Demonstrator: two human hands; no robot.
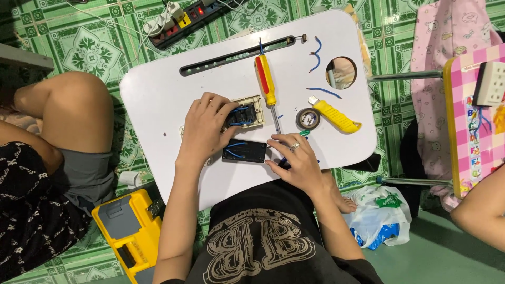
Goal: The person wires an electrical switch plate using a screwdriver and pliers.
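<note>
- Gripping the cream switch module [246, 112] from the left side: left hand [206, 128], fingers curled over its edge and the blue wires at its back.
- Switch module lies near the middle of the white counter [158, 94], just left of the screwdriver shaft.
- Right hand [295, 158] rests at the near edge of the counter, fingers bent, fingertips close to the right end of the black module [244, 151]; cannot tell if it grips anything. Ring on one finger.
- Black module sits just below the cream one, between both hands, blue wires across its top.
- Red-and-yellow screwdriver [266, 83] lies upright in frame, tip pointing toward the right hand.
- Tape roll [307, 119] just right of the screwdriver shaft; yellow utility knife [334, 115] beside it, angled.
- Black slotted bar [236, 55] runs along the far side of the counter; loose blue wire offcuts [317, 52] near the round hole.
- Floor, green patterned tile: power strip [184, 21] beyond the counter, yellow toolbox [129, 231] at near left, plastic bag [381, 213] at near right.
- Another person's knee [79, 105] at left, well clear of the counter.
</note>
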